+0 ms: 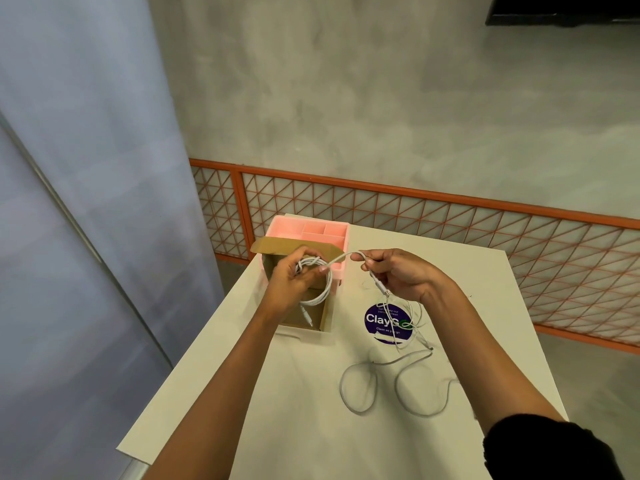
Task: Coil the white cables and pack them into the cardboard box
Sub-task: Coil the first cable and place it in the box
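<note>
My left hand [294,282] grips a coil of white cable [320,289] just above the open cardboard box [320,318], with one plug end hanging down into the box. The cable's free end runs right to my right hand [394,275], which pinches it near its connector. A second white cable [388,386] lies uncoiled in loose loops on the white table [277,393], to the right of the box. A thinner white cable [414,323] lies tangled over the round sticker.
A pink compartment organiser [311,232] stands right behind the box at the table's far left corner. A purple round sticker [384,322] is on the tabletop. An orange mesh railing [450,220] runs behind the table. A grey panel [86,168] stands at the left.
</note>
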